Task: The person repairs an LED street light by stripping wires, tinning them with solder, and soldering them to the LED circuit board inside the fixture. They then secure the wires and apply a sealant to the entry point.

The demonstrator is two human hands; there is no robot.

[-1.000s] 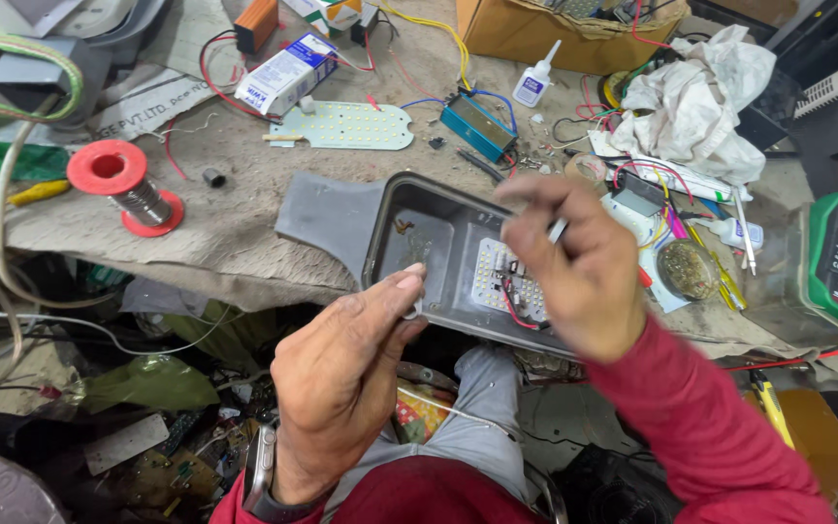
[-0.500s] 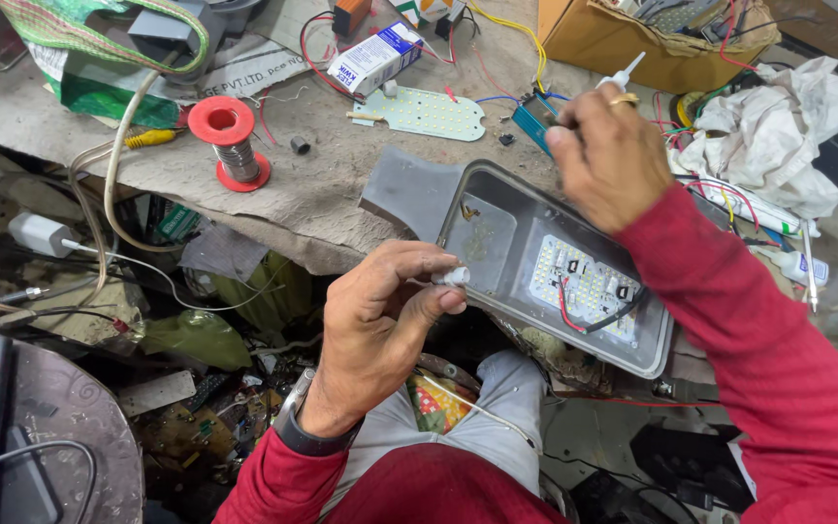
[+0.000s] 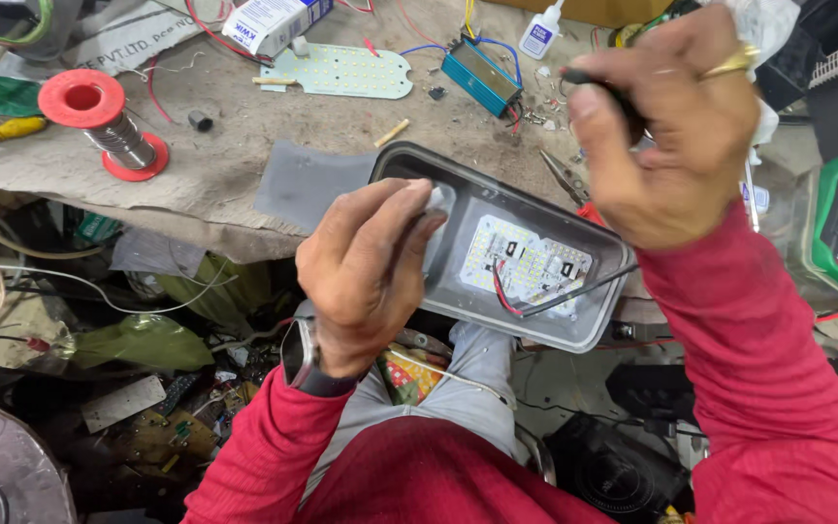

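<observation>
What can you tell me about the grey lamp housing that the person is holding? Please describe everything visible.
The lamp housing is a shallow grey tray with rounded corners, plastic or metal by its look. It lies open side up, tilted, half on the workbench edge and half over the person's lap. Inside sits a white LED board with red and black wires. The left hand grips its near-left rim, pinching something small and white. The right hand hovers above, holding a dark tool.

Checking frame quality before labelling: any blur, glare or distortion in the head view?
Head view: even, soft light, no hard shadows. Right hand close to the lens, slightly soft; left hand and the lamp housing fairly sharp. Mild sheen on the housing floor, no blown glare. Wide-angle stretch at the edges.
</observation>
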